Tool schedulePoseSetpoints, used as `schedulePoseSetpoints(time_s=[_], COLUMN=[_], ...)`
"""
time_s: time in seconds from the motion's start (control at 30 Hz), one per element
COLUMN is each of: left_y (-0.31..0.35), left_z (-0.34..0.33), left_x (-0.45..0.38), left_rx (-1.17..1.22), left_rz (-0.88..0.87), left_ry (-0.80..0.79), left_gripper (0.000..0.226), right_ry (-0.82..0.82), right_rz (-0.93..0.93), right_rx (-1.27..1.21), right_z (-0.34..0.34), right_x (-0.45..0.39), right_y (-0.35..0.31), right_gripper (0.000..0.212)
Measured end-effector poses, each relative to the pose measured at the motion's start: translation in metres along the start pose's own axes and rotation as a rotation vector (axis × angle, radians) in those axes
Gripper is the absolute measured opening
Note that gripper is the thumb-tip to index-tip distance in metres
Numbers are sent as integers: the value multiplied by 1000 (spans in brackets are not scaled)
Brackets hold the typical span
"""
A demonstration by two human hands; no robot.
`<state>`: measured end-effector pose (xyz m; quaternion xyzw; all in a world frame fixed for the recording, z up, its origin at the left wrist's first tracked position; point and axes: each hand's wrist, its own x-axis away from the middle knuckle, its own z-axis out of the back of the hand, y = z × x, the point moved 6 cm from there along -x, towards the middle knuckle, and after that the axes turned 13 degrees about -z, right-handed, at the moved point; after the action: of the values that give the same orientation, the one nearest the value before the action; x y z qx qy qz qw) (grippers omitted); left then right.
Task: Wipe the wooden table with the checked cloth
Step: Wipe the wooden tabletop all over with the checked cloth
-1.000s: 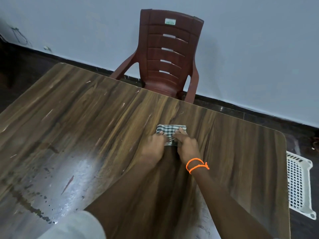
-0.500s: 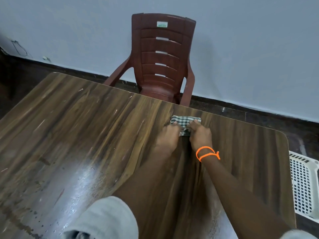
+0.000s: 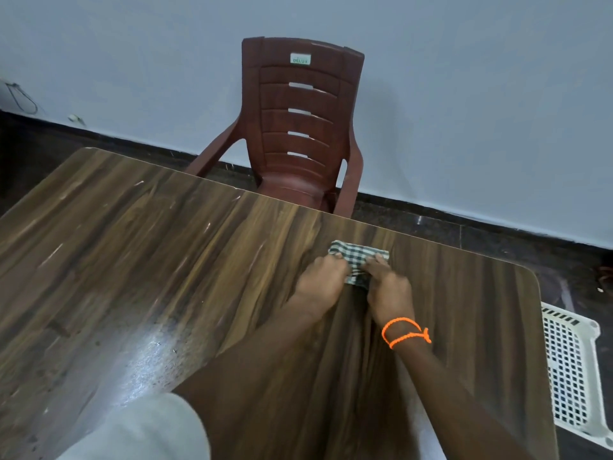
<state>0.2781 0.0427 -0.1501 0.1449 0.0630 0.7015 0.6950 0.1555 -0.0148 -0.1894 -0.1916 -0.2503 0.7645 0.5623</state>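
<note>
A small folded green-and-white checked cloth lies on the wooden table, close to its far edge. My left hand presses on the cloth's left part. My right hand, with an orange thread around the wrist, presses on its right part. The fingers of both hands lie over the cloth and cover its near half. Both arms reach out across the tabletop.
A dark red plastic chair stands just beyond the table's far edge, against a pale wall. A white lattice basket sits on the dark floor off the table's right edge. A shiny streaked patch shows on the near left of the tabletop.
Both hands have pushed the cloth away from me and slightly right, from mid-table to near the far edge. In the last half second it has barely moved.
</note>
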Motion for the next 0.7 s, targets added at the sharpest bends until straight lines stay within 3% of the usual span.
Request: schedulePoseSetpoints(time_s=[0.3, 0.57, 0.7], left_y=[-22, -65, -56], left_z=[19, 30, 18], left_x=[-56, -24, -6], left_rx=[81, 63, 22], left_rz=[81, 213, 178], left_ry=[99, 116, 117], left_gripper=[25, 28, 26], right_ry=[-1, -130, -114], right_rz=[-167, -61, 11], right_rx=[-131, -102, -59], right_z=[-4, -41, -42], right_x=[-77, -75, -49], right_y=[-9, -55, -46], right_gripper=[37, 45, 41])
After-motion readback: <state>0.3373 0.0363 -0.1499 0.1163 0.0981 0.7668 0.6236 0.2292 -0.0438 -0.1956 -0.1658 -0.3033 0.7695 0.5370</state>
